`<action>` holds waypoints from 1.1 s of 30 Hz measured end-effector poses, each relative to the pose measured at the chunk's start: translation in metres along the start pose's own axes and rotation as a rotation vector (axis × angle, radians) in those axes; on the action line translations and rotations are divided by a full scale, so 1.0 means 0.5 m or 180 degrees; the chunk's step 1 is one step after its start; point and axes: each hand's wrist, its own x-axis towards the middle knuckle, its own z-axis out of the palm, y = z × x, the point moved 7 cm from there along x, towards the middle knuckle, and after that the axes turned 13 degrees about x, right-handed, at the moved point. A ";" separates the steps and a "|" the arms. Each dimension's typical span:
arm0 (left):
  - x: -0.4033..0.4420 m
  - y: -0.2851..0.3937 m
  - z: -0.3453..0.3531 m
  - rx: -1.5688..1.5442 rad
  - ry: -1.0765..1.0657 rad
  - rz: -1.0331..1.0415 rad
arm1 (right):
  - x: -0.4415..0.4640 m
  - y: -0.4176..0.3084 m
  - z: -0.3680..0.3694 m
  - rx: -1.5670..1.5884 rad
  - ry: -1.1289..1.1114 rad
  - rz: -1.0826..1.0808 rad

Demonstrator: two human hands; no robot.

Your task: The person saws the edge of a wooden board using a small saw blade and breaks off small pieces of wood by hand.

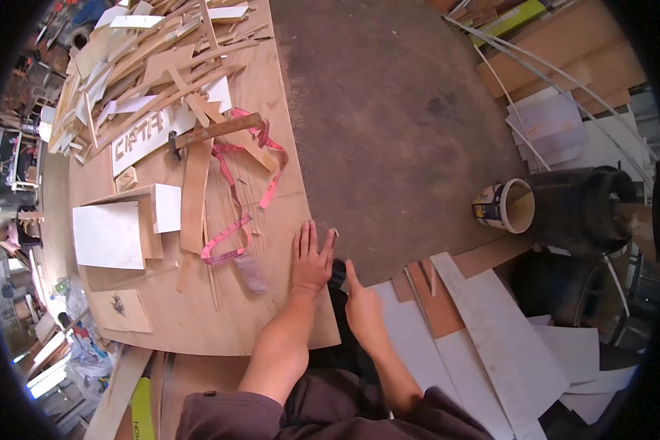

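While the left hand (pixel 312 265) lies pretty flat along the right edge of the table (pixel 220 319), the right hand (pixel 362 306) curls just beside it, can't tell around what; probably edge work, so next wants steady pressure.

A woodworking workshop: plywood sheet (pixel 198 315) under heaped wood offcuts (pixel 143 73), 1 hammer (pixel 220 130), pink tape measure (pixel 269 192), stacked boards (pixel 502 337).

We logged the board (pixel 213 319): big, pale tan wood, grain visible, lying flat, a thin line crossing it. Its right edge ran straight down to a pointed near corner. We also marked a grey piece (pixel 345 286): small, mostly covered, just off that right edge. We couldn't tell what it was, or whether it touched the board.
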 end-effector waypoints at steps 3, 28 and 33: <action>0.002 0.002 -0.002 -0.0034 -0.0047 -0.0058 | -0.025 -0.011 -0.001 -0.0201 -0.0211 0.0281; 0.009 -0.002 0.003 -0.0064 0.0075 -0.0069 | 0.134 -0.013 0.044 0.0202 0.0366 -0.0470; 0.006 0.002 -0.006 0.0014 -0.0097 -0.0048 | 0.041 -0.001 0.012 0.0007 -0.0053 -0.0046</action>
